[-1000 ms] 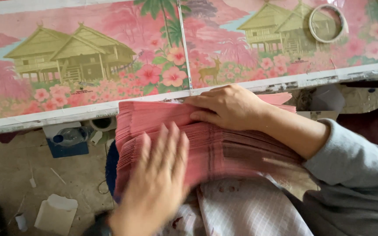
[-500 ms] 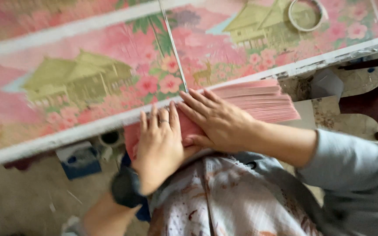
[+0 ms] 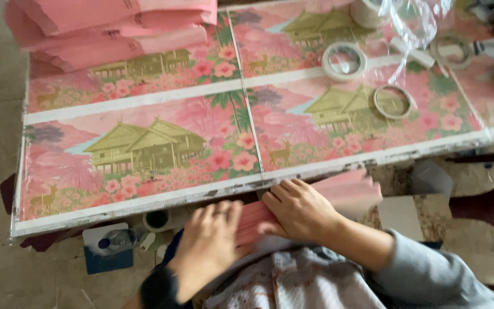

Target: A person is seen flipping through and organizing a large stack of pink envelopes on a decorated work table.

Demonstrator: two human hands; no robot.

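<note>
Pink paper stack (image 3: 338, 194) pressed flat under left hand (image 3: 210, 246) and right hand (image 3: 301, 209), fingers spread; below floral-printed table (image 3: 144, 149)

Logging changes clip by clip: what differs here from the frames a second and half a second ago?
The fanned pink paper stack has been gathered into a tighter bundle at the table edge. The left hand slid in beside the right hand; both stay flat on the stack with no closed grip. The view pulled back, showing tape rolls and more pink piles.
</note>
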